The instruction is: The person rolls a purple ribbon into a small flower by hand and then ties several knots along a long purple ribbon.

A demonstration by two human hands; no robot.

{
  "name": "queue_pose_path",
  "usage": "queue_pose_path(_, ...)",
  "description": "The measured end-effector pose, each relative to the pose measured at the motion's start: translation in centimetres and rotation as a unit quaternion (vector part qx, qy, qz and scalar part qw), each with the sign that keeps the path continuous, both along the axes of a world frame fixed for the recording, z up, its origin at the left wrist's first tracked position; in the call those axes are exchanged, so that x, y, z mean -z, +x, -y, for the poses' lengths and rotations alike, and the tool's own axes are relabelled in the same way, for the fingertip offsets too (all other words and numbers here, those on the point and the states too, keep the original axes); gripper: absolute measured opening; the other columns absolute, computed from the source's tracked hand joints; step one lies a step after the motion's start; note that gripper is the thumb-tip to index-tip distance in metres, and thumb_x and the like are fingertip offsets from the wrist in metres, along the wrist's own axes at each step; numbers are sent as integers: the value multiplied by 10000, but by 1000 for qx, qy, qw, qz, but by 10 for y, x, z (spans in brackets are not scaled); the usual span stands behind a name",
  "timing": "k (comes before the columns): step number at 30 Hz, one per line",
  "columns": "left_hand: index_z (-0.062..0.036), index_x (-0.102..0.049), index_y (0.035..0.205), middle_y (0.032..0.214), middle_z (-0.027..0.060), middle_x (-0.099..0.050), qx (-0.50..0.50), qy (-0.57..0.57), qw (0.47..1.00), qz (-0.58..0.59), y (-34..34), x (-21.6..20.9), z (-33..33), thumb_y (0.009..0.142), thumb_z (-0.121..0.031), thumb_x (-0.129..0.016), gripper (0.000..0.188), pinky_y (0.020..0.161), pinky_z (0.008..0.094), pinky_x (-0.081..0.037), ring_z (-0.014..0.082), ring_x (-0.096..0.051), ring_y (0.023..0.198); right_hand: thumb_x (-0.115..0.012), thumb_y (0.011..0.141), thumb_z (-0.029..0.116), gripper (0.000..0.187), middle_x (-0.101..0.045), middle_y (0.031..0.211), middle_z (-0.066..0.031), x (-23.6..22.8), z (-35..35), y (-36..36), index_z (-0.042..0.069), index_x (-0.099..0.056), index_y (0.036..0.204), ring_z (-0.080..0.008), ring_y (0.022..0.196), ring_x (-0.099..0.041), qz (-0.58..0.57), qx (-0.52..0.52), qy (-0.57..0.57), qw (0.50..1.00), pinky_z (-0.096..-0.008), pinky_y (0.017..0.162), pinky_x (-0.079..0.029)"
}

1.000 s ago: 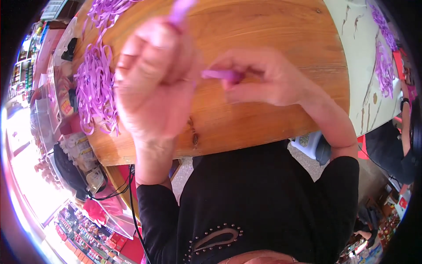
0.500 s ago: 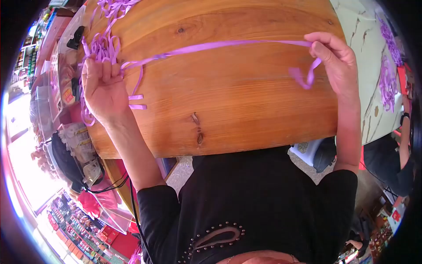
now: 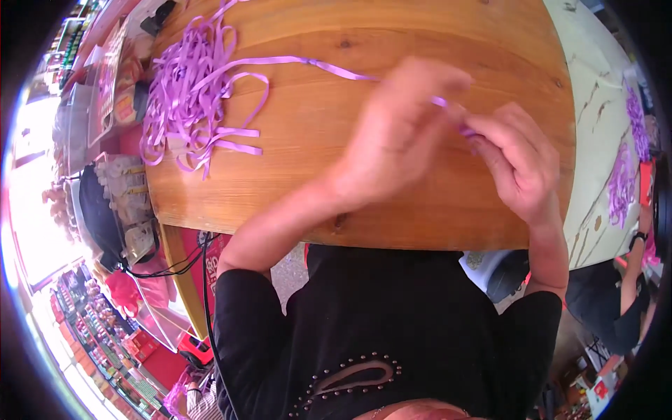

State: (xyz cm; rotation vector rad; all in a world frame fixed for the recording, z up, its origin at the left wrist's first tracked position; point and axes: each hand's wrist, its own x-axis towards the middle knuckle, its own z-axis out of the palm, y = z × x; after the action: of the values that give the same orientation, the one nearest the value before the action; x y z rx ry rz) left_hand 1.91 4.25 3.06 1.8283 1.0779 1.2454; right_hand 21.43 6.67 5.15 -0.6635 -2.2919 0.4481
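Purple ribbon (image 3: 343, 71): runs right from ribbon heap (image 3: 183, 94) over tabletop (image 3: 294, 185) | left grip (image 3: 395, 136): blurred, I can't tell its hold | right grip (image 3: 523, 157), farther right: narrow, pinching ribbon | I judge it light, limp, slick; best pinched flat near the end

Bright overall; strong lt from window (image 3: 33, 224) at L, blown out to white w/ hazy glare around it. Table (image 3: 301, 175) evenly lit, grain clear. L hand (image 3: 392, 136) motion-blurred, R hand (image 3: 523, 157) a bit sharper. Fisheye bends edges; corners black, bluish fringe at L rim.
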Motion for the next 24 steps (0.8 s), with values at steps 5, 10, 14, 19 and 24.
queue_pose_path(5, 2, -607, 1050, 922, 15, -612, 98, -239, 938, 232, 26, 12, -2, 915, -78, -580, 159, 805, 231, -452, 82, -543, 895, -747, 681, -24, 275, -618, 776, -91, -7, 6, 7, 15, -662, 939, -228, 659, -592, -4, 125, 92, 988, -307, 566, -473)
queue_pose_path(10, -18, -643, 923, 794, 70, -588, -9, -36, 998, -49, 2, 6, -9, 811, -73, -676, 130, 657, 268, -440, 162, -562, 744, -690, 738, -87, 216, -595, 786, -110, -2, 1, 24, -43, -643, 944, -212, 688, -581, 48, 88, 51, 994, -291, 584, -462)
queue_pose_path(14, -11, -622, 962, 827, 124, -580, -165, 184, 947, -205, -16, 3, -19, 745, -35, -693, 230, 652, 327, -458, 254, -562, 721, -670, 752, -94, 198, -583, 806, -110, -2, 0, 16, -49, -639, 942, -212, 701, -575, 40, 98, 25, 994, -294, 591, -461)
queue_pose_path(19, 3, -600, 1013, 890, 138, -600, -171, 206, 960, -86, 19, 8, -14, 786, -34, -665, 238, 743, 324, -487, 241, -595, 791, -653, 766, -103, 182, -581, 835, -129, 1, -2, 3, -53, -624, 938, -238, 732, -581, 68, 44, 76, 994, -303, 603, -471)
queue_pose_path(24, 10, -610, 994, 896, 74, -618, 68, -160, 959, 225, 20, 14, -9, 868, -48, -621, 138, 733, 263, -478, 125, -573, 837, -675, 727, -126, 232, -606, 838, -146, -4, 1, -2, -51, -620, 940, -271, 717, -593, -4, 84, 103, 991, -328, 620, -490)
